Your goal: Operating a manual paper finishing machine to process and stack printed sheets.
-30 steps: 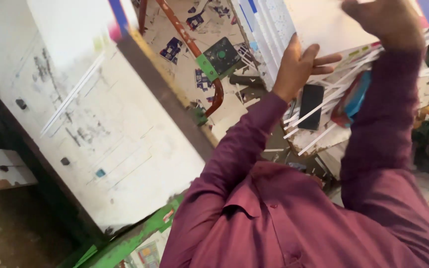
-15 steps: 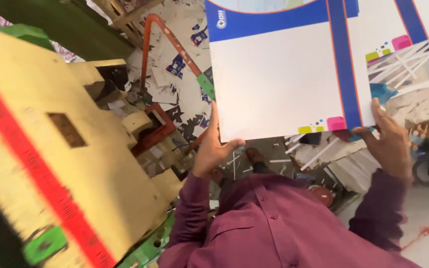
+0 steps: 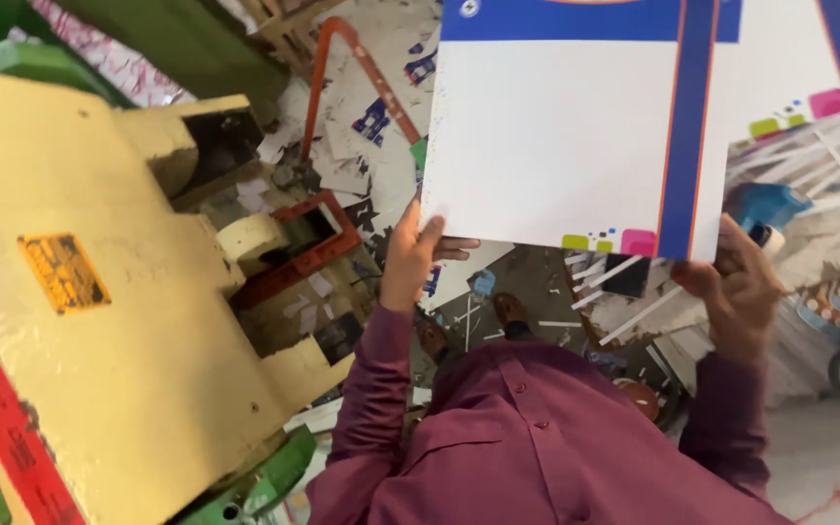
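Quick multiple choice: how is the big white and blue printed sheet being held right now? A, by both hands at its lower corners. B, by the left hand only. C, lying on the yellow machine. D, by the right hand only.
A: the left hand grips the lower left corner of the printed sheet and the right hand the lower right corner, clear of the yellow machine.

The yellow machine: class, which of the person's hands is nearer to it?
Left. The left hand grips the lower left corner of the printed sheets, on the side next to the yellow machine. The right hand holds the lower right corner, on the far side.
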